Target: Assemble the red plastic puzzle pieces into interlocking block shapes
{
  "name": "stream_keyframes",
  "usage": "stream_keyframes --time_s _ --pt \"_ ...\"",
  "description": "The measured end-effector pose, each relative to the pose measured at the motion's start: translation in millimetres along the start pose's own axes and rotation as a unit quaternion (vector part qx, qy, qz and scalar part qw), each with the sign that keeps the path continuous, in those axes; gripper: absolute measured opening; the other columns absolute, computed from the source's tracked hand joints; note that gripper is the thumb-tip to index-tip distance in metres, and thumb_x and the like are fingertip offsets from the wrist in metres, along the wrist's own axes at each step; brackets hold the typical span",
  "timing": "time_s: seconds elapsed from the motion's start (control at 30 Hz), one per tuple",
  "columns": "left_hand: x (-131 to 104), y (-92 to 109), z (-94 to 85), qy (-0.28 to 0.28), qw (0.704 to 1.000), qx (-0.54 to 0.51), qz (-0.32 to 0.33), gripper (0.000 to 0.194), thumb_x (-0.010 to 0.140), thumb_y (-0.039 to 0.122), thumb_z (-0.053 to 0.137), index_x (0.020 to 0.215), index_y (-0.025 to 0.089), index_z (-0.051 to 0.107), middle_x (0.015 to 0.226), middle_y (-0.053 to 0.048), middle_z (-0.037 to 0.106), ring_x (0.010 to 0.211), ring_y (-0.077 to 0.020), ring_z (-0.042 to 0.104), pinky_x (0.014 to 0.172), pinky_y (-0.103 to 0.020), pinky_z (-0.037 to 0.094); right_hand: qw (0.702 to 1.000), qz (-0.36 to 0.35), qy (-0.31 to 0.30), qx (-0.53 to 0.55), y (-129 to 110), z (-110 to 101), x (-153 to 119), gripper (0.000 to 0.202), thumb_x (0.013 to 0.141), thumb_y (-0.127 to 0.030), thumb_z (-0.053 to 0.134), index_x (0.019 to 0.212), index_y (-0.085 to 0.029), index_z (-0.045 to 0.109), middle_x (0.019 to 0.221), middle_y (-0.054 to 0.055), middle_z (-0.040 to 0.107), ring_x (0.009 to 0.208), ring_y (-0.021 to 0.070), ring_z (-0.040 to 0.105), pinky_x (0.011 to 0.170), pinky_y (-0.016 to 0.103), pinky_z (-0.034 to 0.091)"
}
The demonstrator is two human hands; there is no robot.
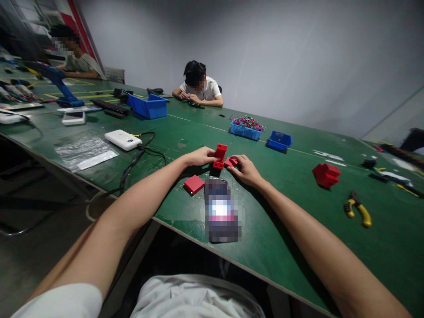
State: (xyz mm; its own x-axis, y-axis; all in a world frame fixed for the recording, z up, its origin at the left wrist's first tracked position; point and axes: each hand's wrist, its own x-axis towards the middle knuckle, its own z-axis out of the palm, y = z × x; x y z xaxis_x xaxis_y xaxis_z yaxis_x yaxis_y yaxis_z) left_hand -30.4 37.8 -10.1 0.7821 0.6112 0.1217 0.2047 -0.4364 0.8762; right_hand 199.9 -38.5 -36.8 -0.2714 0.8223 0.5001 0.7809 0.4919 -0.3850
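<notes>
My left hand [202,156] grips an upright red bracket-like block [220,155] with small round holes, fingers closed on its left side. Just to its right, my right hand [245,168] holds a smaller red block [231,162] between thumb and fingers, close to the bracket. Part of that smaller block is hidden by the fingers. A flat, square red block [194,184] lies on the table below my left hand. Nearer to me, a phone-like device [217,234] with a blurred-out screen lies flat between my forearms.
Yellow-handled pliers [356,210] and a cluster of red blocks [326,175] lie right on the green table [291,198]. Beyond my hands stand a blue bin of colourful bits [245,131] and another blue bin [280,140]. A white box [122,139] with black cables lies left. Two people sit farther off.
</notes>
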Motion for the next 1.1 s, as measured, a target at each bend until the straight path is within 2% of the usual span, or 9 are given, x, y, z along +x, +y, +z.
stream_keyframes --time_s 0.07,0.17,0.23,0.33,0.5,0.57,0.83,0.97,1.1 --pt "2 -1 3.7 0.007 1.0 0.01 0.011 0.047 0.077 0.044 0.063 0.109 0.009 0.067 0.108 -0.01 0.069 0.098 -0.0219 0.062 0.094 -0.037 0.044 0.999 0.024 0.005 0.037 2 -1 1 0.037 0.08 -0.043 0.062 0.109 -0.019 0.06 0.099 0.009 0.063 0.09 0.0221 0.059 0.081 0.036 0.047" --pt "4 -2 7.6 0.026 0.999 0.037 0.021 0.045 0.081 0.041 0.059 0.109 0.007 0.065 0.108 -0.013 0.068 0.096 -0.0226 0.062 0.091 -0.037 0.045 0.98 0.099 0.006 0.17 4 -3 3 0.041 0.081 -0.05 0.059 0.108 -0.019 0.059 0.084 0.004 0.065 0.076 0.0177 0.06 0.071 0.031 0.048" --pt "5 -3 8.7 0.035 0.997 0.06 0.025 0.044 0.082 0.04 0.057 0.109 0.006 0.064 0.108 -0.013 0.068 0.096 -0.0227 0.062 0.09 -0.037 0.046 0.952 0.149 0.021 0.268 4 -5 5 0.042 0.08 -0.053 0.058 0.105 -0.019 0.059 0.078 0.001 0.066 0.068 0.015 0.059 0.065 0.028 0.046" --pt "6 -3 9.9 0.04 0.995 0.087 0.034 0.041 0.083 0.037 0.054 0.109 0.006 0.063 0.109 -0.013 0.068 0.097 -0.0225 0.062 0.089 -0.035 0.046 0.905 0.195 0.05 0.374 2 -8 7 0.04 0.077 -0.053 0.061 0.1 -0.02 0.059 0.084 0.001 0.068 0.065 0.013 0.061 0.058 0.024 0.045" --pt "7 -5 13.0 0.051 0.992 0.109 0.047 0.038 0.083 0.033 0.053 0.108 0.007 0.063 0.109 -0.013 0.068 0.098 -0.022 0.062 0.089 -0.033 0.047 0.826 0.231 0.025 0.514 -1 -11 10 0.031 0.074 -0.045 0.067 0.09 -0.018 0.062 0.078 0.0 0.068 0.057 0.011 0.061 0.05 0.022 0.042" --pt "8 -6 13.6 0.053 0.991 0.117 0.05 0.037 0.083 0.032 0.053 0.108 0.007 0.063 0.11 -0.012 0.068 0.098 -0.0215 0.062 0.089 -0.032 0.047 0.808 0.237 0.017 0.539 -2 -12 10 0.028 0.074 -0.042 0.067 0.087 -0.017 0.063 0.075 0.0 0.068 0.055 0.0105 0.06 0.048 0.021 0.041" --pt "8 -4 13.3 0.051 0.988 0.14 0.052 0.038 0.084 0.033 0.052 0.11 0.008 0.062 0.111 -0.012 0.067 0.099 -0.0218 0.062 0.089 -0.032 0.047 0.814 0.224 0.009 0.535 -5 -14 8 0.029 0.072 -0.043 0.071 0.083 -0.017 0.066 0.07 -0.001 0.067 0.053 0.0098 0.06 0.044 0.019 0.041" --pt "8 -4 13.4 0.05 0.988 0.138 0.05 0.037 0.084 0.033 0.052 0.11 0.008 0.062 0.111 -0.012 0.068 0.099 -0.0216 0.062 0.089 -0.032 0.047 0.81 0.246 0.015 0.531 -1 -11 8 0.04 0.072 -0.055 0.069 0.083 -0.016 0.066 0.064 0.001 0.066 0.045 0.0088 0.055 0.043 0.02 0.043" --pt "7 -3 13.1 0.047 0.988 0.14 0.052 0.036 0.085 0.033 0.052 0.11 0.009 0.061 0.112 -0.012 0.067 0.099 -0.0209 0.062 0.09 -0.031 0.047 0.817 0.268 0.03 0.51 4 -9 8 0.052 0.068 -0.067 0.066 0.068 -0.015 0.062 0.049 -0.001 0.058 0.036 0.0075 0.047 0.036 0.02 0.039"
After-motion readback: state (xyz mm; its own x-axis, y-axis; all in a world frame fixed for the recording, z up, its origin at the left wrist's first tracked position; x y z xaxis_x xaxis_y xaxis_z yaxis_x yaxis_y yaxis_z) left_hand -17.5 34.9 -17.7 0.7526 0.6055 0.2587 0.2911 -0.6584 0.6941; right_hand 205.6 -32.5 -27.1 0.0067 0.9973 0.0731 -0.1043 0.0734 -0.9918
